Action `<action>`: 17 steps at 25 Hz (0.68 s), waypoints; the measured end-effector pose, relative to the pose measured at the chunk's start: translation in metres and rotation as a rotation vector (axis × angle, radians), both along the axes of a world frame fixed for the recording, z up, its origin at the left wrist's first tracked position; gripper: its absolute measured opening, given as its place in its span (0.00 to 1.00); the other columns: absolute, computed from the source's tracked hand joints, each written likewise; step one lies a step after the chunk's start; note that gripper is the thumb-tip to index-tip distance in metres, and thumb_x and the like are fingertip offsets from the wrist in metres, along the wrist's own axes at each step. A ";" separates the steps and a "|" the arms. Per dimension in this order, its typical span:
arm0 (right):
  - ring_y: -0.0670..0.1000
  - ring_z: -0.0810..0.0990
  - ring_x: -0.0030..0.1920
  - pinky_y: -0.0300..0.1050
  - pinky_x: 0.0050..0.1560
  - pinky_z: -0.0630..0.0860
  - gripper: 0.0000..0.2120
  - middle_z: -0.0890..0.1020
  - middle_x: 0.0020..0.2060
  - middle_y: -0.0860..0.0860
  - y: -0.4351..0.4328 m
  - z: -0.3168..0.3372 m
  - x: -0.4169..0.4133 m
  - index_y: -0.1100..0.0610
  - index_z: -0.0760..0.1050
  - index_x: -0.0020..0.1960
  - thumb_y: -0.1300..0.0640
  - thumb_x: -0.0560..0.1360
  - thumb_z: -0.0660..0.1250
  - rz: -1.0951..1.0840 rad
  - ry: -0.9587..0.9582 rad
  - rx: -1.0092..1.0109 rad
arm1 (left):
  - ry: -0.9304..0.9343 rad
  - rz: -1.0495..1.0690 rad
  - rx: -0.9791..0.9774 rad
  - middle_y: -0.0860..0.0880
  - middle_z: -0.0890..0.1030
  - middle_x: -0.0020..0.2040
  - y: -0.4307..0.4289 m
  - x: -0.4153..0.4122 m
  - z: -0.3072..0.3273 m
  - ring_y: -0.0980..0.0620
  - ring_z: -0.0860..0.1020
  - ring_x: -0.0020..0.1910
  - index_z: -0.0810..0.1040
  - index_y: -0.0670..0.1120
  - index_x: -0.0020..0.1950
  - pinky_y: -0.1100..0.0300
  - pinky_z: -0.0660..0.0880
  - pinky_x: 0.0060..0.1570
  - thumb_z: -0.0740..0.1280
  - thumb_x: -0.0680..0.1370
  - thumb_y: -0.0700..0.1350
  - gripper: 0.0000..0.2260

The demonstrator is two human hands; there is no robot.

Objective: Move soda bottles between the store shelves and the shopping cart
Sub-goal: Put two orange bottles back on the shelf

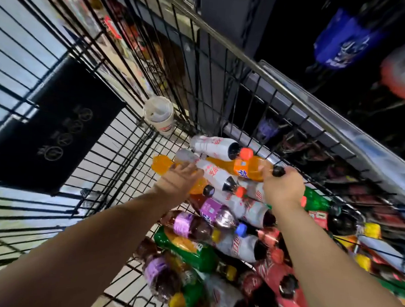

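Observation:
The black wire shopping cart (115,162) holds a pile of several soda bottles lying on their sides. My left hand (179,181) reaches into the cart, fingers stretched flat over an orange soda bottle (160,163) with a black cap. My right hand (282,189) grips the neck of a black-capped bottle (278,171); its body is hidden under my hand. Just beyond my hands lie another orange soda bottle (245,168) with an orange cap and a white-labelled bottle (211,145). Purple-labelled (211,209), green (186,247) and red-labelled (272,274) bottles fill the near part of the cart.
A clear plastic cup (158,115) stands in the cart's far corner. A black folding panel (51,125) hangs on the cart's left side. The cart's grey right rim (279,87) runs along dark store shelves with blue packages (346,41) and stocked bottles (269,129).

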State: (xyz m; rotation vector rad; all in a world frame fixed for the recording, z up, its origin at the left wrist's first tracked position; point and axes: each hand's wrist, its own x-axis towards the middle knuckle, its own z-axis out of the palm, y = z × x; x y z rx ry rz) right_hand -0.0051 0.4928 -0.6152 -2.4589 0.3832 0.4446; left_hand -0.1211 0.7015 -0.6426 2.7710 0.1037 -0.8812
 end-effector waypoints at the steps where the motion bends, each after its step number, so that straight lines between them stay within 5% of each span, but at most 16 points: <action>1: 0.63 0.82 0.48 0.48 0.44 0.72 0.16 0.83 0.42 0.60 -0.001 0.001 -0.001 0.61 0.76 0.45 0.47 0.75 0.74 -0.014 0.016 0.047 | -0.028 0.065 -0.073 0.47 0.58 0.81 0.005 -0.004 0.003 0.44 0.56 0.79 0.56 0.49 0.81 0.50 0.58 0.76 0.69 0.80 0.47 0.33; 5: 0.56 0.78 0.46 0.41 0.45 0.70 0.11 0.79 0.46 0.56 -0.015 0.016 -0.022 0.58 0.75 0.47 0.55 0.74 0.76 -0.011 -0.144 0.227 | -0.225 0.261 -0.326 0.49 0.66 0.78 0.010 -0.023 0.023 0.50 0.67 0.75 0.61 0.52 0.80 0.62 0.63 0.69 0.74 0.76 0.48 0.36; 9: 0.44 0.79 0.46 0.38 0.53 0.76 0.09 0.81 0.48 0.51 -0.034 0.047 -0.038 0.58 0.78 0.57 0.62 0.77 0.72 -0.031 -0.259 0.451 | -0.371 0.344 -0.367 0.52 0.74 0.68 -0.003 -0.022 0.055 0.51 0.75 0.64 0.58 0.60 0.77 0.67 0.69 0.58 0.75 0.74 0.52 0.38; 12: 0.34 0.79 0.50 0.27 0.51 0.72 0.11 0.81 0.52 0.44 -0.047 0.083 -0.044 0.59 0.77 0.61 0.66 0.79 0.69 -0.019 -0.393 0.566 | -0.396 0.470 -0.398 0.53 0.74 0.62 -0.024 -0.021 0.083 0.54 0.76 0.53 0.52 0.62 0.74 0.62 0.70 0.47 0.73 0.75 0.57 0.37; 15: 0.38 0.81 0.55 0.41 0.58 0.78 0.17 0.84 0.53 0.42 -0.063 0.130 -0.047 0.53 0.73 0.65 0.63 0.79 0.70 -0.098 -0.467 0.684 | -0.423 0.491 -0.460 0.62 0.75 0.49 -0.051 -0.029 0.113 0.63 0.78 0.38 0.52 0.64 0.70 0.69 0.63 0.34 0.71 0.74 0.63 0.34; 17: 0.37 0.82 0.49 0.39 0.52 0.78 0.19 0.86 0.46 0.38 -0.080 0.169 -0.049 0.50 0.73 0.65 0.62 0.77 0.72 -0.160 -0.504 0.765 | -0.481 0.495 -0.576 0.63 0.78 0.45 -0.069 -0.030 0.140 0.69 0.78 0.42 0.59 0.62 0.67 0.71 0.66 0.33 0.71 0.72 0.65 0.30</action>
